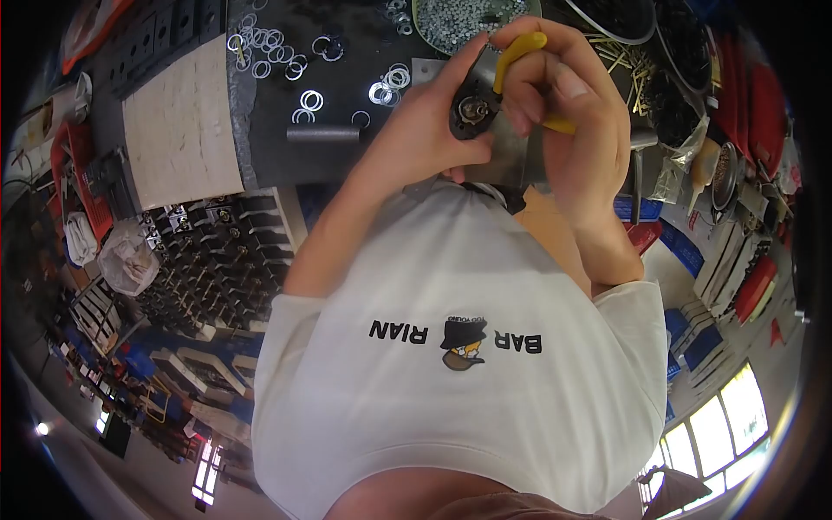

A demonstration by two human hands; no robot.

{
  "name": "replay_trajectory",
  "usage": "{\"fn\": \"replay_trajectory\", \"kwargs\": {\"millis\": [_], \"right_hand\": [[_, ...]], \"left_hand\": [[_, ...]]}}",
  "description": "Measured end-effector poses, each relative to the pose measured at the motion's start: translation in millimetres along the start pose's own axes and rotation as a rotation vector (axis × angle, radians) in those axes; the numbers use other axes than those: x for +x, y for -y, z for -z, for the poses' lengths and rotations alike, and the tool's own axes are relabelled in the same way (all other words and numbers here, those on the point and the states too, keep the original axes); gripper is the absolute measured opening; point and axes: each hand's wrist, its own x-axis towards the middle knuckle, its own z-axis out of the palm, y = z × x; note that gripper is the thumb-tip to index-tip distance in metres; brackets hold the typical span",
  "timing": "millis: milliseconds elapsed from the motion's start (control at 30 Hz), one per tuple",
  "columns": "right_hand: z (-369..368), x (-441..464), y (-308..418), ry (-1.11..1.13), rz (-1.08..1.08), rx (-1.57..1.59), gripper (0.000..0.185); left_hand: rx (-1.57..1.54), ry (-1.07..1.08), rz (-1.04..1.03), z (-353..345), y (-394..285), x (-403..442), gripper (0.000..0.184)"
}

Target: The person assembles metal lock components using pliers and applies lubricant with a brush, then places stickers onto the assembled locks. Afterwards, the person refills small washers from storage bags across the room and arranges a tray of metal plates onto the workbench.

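Observation:
My left hand [433, 130] is wrapped round a dark metal part [464, 130] with a small round fitting [474, 109] at its middle. A pair of pliers with yellow handles [518, 54] is gripped in my right hand [576, 108], one handle near the thumb and the other by the palm. The jaws point toward the dark part, but I cannot tell whether they touch it. To the left of my left hand lie several loose metal rings [387, 85] and a short grey rod [322, 133] on the dark bench [269, 156].
A green tray [472, 26] of small metal pieces stands at the top. Thin brass-coloured pieces [637, 69] lie at upper right, near round containers [617, 13]. A light board [178, 121] is on the left, above a rack of dark metal parts [217, 251].

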Motion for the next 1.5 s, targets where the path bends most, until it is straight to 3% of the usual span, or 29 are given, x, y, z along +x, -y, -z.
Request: {"fn": "replay_trajectory", "kwargs": {"millis": [100, 167, 200, 367, 433, 467, 533, 567, 633, 767, 900, 967, 1000, 1033, 1100, 1167, 1233, 1267, 1300, 1367, 1433, 1500], "right_hand": [[6.5, -0.8, 0.2, 0.118, 0.082, -0.064, 0.052], [8.9, 3.4, 8.9, 0.191, -0.053, -0.029, 0.053], [18.0, 10.2, 4.6, 0.289, 0.039, -0.072, 0.051], [24.4, 31.6, 8.1, 0.501, 0.074, -0.174, 0.047], [30.1, 46.0, 9.7, 0.740, 0.059, -0.259, 0.048], [31.0, 48.5, 16.0, 0.742, 0.059, -0.256, 0.048], [32.0, 56.1, 27.0, 0.706, -0.376, 0.316, 0.044], [27.8, 51.2, 22.6, 0.710, -0.376, 0.314, 0.044], [14.2, 35.5, 8.5, 0.478, -0.082, -0.076, 0.048], [22.8, 42.5, 12.8, 0.583, -0.125, -0.142, 0.046], [11.0, 47.9, 15.0, 0.616, -0.135, -0.140, 0.045], [-11.8, 46.6, 18.8, 0.407, 0.189, -0.121, 0.031], [-7.9, 53.6, -18.0, 0.394, 0.182, 0.215, 0.045], [-0.6, 55.1, -15.7, 0.395, 0.185, 0.212, 0.045], [17.5, 59.0, -9.7, 0.673, 0.014, 0.285, 0.043], [22.6, 62.2, -22.9, 0.694, 0.021, 0.320, 0.037], [28.3, 67.0, -34.5, 0.753, 0.117, 0.641, 0.034], [30.9, 63.6, -31.9, 0.747, 0.105, 0.582, 0.034], [29.1, 58.5, -28.1, 0.748, 0.107, 0.582, 0.034], [17.3, 46.5, -12.5, 0.574, 0.038, 0.281, 0.037], [16.9, 39.4, -4.6, 0.532, 0.056, 0.223, 0.039], [31.5, 35.7, 0.4, 0.532, 0.316, 0.454, 0.039]], "left_hand": [[0.004, 0.016, -0.011, 0.6, 1.9, 0.6, 0.101], [0.000, 0.025, -0.030, -0.4, 3.6, -0.6, 0.101], [0.034, 0.010, -0.017, -0.7, 3.3, -0.9, 0.095], [0.096, 0.053, 0.005, 3.1, 8.5, 2.9, 0.073], [0.101, 0.100, 0.024, 5.2, 9.7, 2.4, 0.058], [0.102, 0.098, 0.027, 3.4, 11.2, 0.2, 0.058], [0.014, 0.005, -0.040, 1.2, 13.9, 1.1, 0.055], [0.013, 0.002, -0.043, 1.8, 12.5, 1.3, 0.055], [0.029, 0.083, 0.029, 4.2, 8.2, 1.5, 0.055], [0.028, 0.064, 0.037, 5.7, 7.9, 0.0, 0.053], [0.043, 0.050, 0.003, 6.0, 1.0, -1.1, 0.052], [0.020, 0.059, 0.026, 6.1, 1.2, -0.7, 0.054], [0.021, 0.065, 0.035, 6.9, 1.1, -0.6, 0.055], [0.021, 0.065, 0.030, 7.5, -2.0, -1.2, 0.055], [0.040, 0.083, 0.094, 8.5, -10.2, -2.7, 0.058], [0.035, 0.076, 0.029, 6.1, -3.9, -4.6, 0.066], [0.521, -0.235, -0.551, 1.6, 6.1, -2.2, 0.074], [0.606, -0.176, -0.249, -1.3, -2.5, -15.1, 0.082], [0.608, -0.176, -0.250, -3.1, -5.4, -15.5, 0.082], [0.900, -0.180, -0.052, -8.7, -10.1, -16.2, 0.080], [0.934, -0.138, 0.012, -7.6, -15.5, -12.6, 0.075], [0.962, -0.104, 0.078, -3.2, -12.6, -10.7, 0.072]]}}
